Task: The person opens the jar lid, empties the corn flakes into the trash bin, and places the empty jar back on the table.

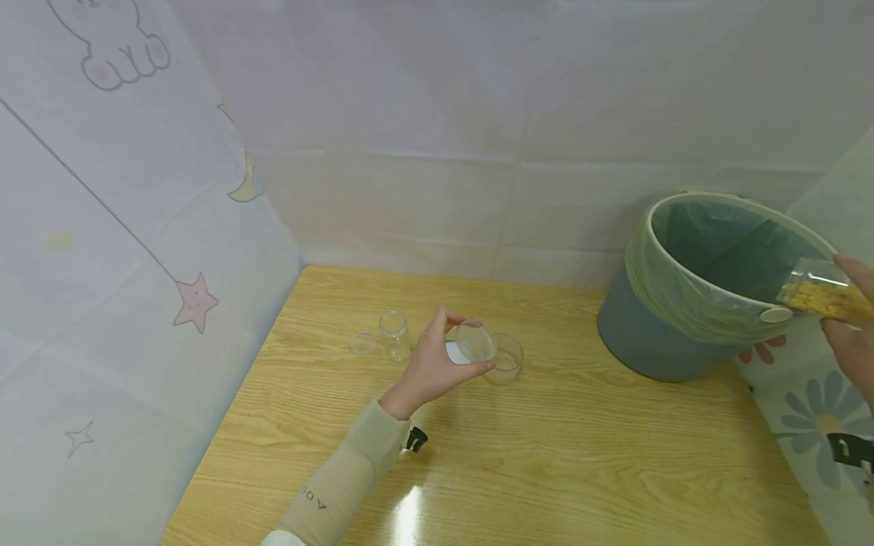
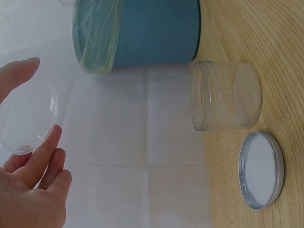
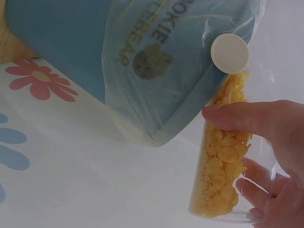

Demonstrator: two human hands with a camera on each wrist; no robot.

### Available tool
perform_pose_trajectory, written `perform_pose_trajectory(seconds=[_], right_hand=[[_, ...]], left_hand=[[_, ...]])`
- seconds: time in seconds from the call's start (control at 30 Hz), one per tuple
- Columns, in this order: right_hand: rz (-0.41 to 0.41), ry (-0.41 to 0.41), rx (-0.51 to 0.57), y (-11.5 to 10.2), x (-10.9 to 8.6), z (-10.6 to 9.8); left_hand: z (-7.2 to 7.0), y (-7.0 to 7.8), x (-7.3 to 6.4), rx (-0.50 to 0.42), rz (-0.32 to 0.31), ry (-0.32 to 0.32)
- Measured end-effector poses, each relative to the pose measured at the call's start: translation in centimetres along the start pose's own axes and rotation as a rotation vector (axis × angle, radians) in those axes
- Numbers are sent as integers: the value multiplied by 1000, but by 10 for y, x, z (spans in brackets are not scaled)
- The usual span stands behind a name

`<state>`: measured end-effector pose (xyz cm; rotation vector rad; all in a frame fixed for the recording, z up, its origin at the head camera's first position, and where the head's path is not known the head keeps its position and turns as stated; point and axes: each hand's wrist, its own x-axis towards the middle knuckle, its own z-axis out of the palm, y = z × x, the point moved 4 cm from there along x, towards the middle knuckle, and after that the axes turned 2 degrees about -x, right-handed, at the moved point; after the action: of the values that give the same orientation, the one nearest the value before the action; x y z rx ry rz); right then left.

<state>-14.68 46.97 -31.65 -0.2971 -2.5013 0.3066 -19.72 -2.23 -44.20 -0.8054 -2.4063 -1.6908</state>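
My left hand [image 1: 437, 364] pinches a thin clear round lid [image 1: 476, 341] by its edge, above the table. Beneath it stands an open clear jar [image 2: 232, 95], and beside that a silver-rimmed lid [image 2: 260, 170] lies with its white inside up. At the right, my right hand [image 3: 270, 142] grips a clear jar of yellow flakes [image 3: 221, 161], tipped on its side. The mouth of this jar is at the near rim of a blue bin [image 3: 61, 38]. Flakes lie along the jar's lower side and reach toward the mouth.
A smaller clear jar [image 1: 394, 335] and a small clear disc [image 1: 363, 343] stand left of my left hand. The bin, lined with a translucent bag [image 1: 645, 265], has a pale rim with a round knob [image 1: 776, 315]. Printed sheets hang behind and at both sides of the wooden table [image 1: 546, 455].
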Motion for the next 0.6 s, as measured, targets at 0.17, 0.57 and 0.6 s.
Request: perform_pose_trajectory(seconds=[0.17,0.57,0.6], right_hand=[[-1,-14,-37,0,1,-1],[-41,22,-32,2,1,0],[-42,26,-26,2,1,0]], left_hand=[[0,-1,0,10,5,-1],[-1,0,-1,-3,11,1],[-1,0,-1,-5,12,1]])
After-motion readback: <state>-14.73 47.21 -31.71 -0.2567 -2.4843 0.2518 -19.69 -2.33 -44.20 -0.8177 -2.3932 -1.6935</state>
